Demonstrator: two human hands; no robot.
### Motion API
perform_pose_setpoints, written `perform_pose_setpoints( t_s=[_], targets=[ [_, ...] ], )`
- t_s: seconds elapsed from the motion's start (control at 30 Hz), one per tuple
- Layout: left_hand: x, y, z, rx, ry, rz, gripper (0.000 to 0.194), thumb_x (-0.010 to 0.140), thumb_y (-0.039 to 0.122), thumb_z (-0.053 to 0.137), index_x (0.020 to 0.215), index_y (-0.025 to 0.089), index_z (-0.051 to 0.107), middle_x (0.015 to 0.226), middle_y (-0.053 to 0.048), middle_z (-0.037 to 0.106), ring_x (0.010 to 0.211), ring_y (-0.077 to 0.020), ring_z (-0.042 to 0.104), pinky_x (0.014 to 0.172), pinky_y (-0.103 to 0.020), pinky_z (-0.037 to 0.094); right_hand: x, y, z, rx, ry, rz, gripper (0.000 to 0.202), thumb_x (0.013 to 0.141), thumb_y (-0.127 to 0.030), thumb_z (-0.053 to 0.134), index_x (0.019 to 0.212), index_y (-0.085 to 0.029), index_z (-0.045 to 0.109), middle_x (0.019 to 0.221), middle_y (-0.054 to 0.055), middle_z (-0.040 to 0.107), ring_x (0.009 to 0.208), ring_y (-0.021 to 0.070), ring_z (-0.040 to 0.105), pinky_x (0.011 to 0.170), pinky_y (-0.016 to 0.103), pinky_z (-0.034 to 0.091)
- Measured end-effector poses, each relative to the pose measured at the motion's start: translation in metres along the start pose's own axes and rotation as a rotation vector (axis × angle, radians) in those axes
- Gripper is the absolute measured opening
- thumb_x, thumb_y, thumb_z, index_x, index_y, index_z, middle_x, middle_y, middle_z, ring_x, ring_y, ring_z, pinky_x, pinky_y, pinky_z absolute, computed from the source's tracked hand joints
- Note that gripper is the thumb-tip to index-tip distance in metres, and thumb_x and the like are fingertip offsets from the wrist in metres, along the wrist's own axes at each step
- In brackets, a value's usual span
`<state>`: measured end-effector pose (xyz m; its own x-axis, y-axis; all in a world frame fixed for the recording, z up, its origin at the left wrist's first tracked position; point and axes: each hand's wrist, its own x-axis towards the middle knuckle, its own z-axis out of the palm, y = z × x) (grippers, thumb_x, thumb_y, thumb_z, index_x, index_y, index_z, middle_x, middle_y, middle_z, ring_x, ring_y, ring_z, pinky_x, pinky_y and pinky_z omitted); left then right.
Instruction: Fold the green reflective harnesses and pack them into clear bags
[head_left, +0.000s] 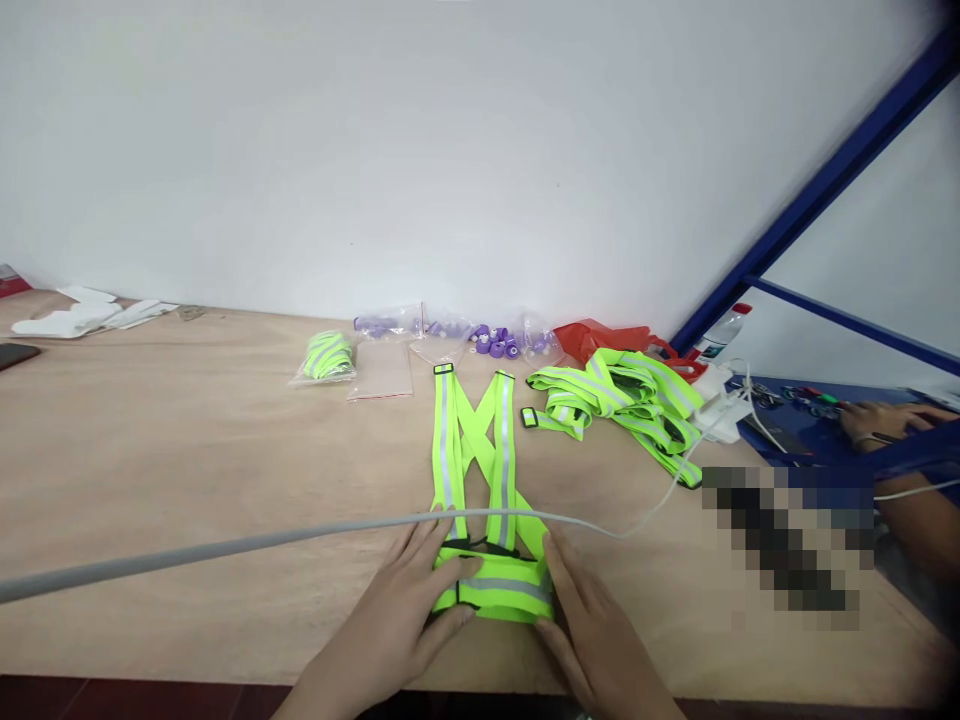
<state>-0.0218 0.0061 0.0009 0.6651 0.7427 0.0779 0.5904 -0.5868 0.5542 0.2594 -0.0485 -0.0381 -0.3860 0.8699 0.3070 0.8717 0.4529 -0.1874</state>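
A neon-yellow reflective harness vest [504, 470] with grey stripes lies spread on the table, its shoulder straps crossed and pointing away from me. My left hand [409, 590] rests on the left end of the waistband, its fingers stretched out around a black buckle. At the band's right end, my right hand [592, 620] touches the edge with extended fingers. A grey-white cable [300, 535] passes over the straps above both hands. Other neon reflective straps [622, 395] lie in a loose heap to the right.
Behind the vest are a bagged coiled strap [328, 355], a clear plastic bag [381, 370], several purple rolls [495, 342] and a red bag [604, 340]. A bottle [724, 332] and white power strip [720, 405] stand right, near a blue frame [817, 190] and another person's hand [885, 425].
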Motion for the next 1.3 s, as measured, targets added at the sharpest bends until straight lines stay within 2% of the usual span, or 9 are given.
perform_pose_setpoints(
  t_s=[0.1,0.23,0.43,0.57,0.73,0.9,1.03,1.2,1.3],
  targets=[
    [0.0,-0.001,0.001,0.024,0.016,0.014,0.039,0.101,0.038,0.056,0.14,0.036,0.056,0.161,-0.005,0.04,0.151,-0.0314,0.032,0.119,-0.059,0.033,0.0,-0.002,0.002,-0.04,-0.029,-0.106,0.071,0.098,-0.019,0.047,0.163,-0.02,0.018,0.164,0.015,0.03,0.142,0.0317,0.047,0.104,0.041,0.055],
    [0.0,0.001,-0.002,0.044,0.02,0.033,0.045,0.099,0.033,0.059,0.144,0.035,0.052,0.158,-0.005,0.045,0.148,-0.0307,0.036,0.118,-0.057,0.037,0.003,0.002,0.001,-0.053,0.027,-0.227,0.078,0.084,-0.002,0.045,0.158,-0.026,0.037,0.166,0.013,0.021,0.143,0.0351,0.045,0.1,0.042,0.057],
    [-0.001,0.0,-0.007,0.085,0.025,0.073,0.047,0.098,0.028,0.058,0.144,0.032,0.05,0.155,-0.006,0.049,0.145,-0.0298,0.043,0.115,-0.052,0.044,0.008,0.005,-0.005,-0.07,0.002,-0.294,0.071,0.087,-0.01,0.055,0.155,-0.027,0.042,0.162,0.012,0.036,0.144,0.0325,0.044,0.104,0.043,0.055],
    [-0.003,-0.005,-0.006,0.102,0.044,0.104,0.037,0.098,0.029,0.057,0.135,0.029,0.056,0.154,-0.007,0.049,0.145,-0.0291,0.043,0.116,-0.05,0.044,0.009,0.003,-0.004,-0.141,0.004,-0.304,0.068,0.09,-0.018,0.057,0.156,-0.022,0.04,0.161,0.015,0.037,0.143,0.0344,0.046,0.103,0.044,0.056],
    [-0.003,-0.005,-0.006,0.119,0.057,0.119,0.036,0.098,0.027,0.056,0.134,0.026,0.055,0.151,-0.008,0.053,0.144,-0.0281,0.044,0.118,-0.049,0.042,0.01,0.004,-0.002,-0.207,0.1,-0.399,0.066,0.088,-0.008,0.047,0.152,-0.021,0.046,0.158,0.008,0.045,0.149,0.032,0.035,0.108,0.044,0.051],
    [-0.001,-0.002,-0.005,0.121,0.081,0.132,0.035,0.098,0.025,0.056,0.133,0.024,0.054,0.15,-0.007,0.054,0.141,-0.0255,0.048,0.117,-0.045,0.044,0.015,0.007,-0.004,-0.156,0.106,-0.44,0.052,0.094,-0.014,0.051,0.145,-0.019,0.055,0.148,0.009,0.057,0.14,0.0271,0.05,0.107,0.037,0.052],
    [-0.005,-0.002,-0.001,0.204,0.127,0.165,0.034,0.097,0.026,0.059,0.131,0.022,0.056,0.149,-0.008,0.056,0.14,-0.0276,0.05,0.115,-0.045,0.046,0.016,0.01,-0.003,-0.169,0.12,-0.493,0.048,0.099,-0.044,0.057,0.14,-0.02,0.06,0.137,0.01,0.067,0.127,0.0265,0.064,0.103,0.035,0.055],
    [-0.016,-0.009,0.011,0.269,0.174,0.207,0.041,0.094,0.037,0.065,0.132,0.024,0.057,0.155,-0.009,0.049,0.143,-0.0325,0.046,0.115,-0.046,0.046,0.009,0.011,0.007,-0.22,0.227,-0.527,0.033,0.102,-0.026,0.054,0.133,-0.023,0.064,0.129,0.006,0.072,0.122,0.0225,0.067,0.108,0.034,0.052],
    [-0.022,-0.015,0.018,0.312,0.169,0.254,0.037,0.095,0.043,0.063,0.126,0.024,0.059,0.154,-0.01,0.05,0.143,-0.0313,0.045,0.117,-0.044,0.044,0.002,0.009,0.009,-0.228,0.267,-0.544,0.031,0.102,-0.029,0.054,0.131,-0.024,0.065,0.126,0.005,0.074,0.121,0.0212,0.068,0.112,0.034,0.048]
  ],
)
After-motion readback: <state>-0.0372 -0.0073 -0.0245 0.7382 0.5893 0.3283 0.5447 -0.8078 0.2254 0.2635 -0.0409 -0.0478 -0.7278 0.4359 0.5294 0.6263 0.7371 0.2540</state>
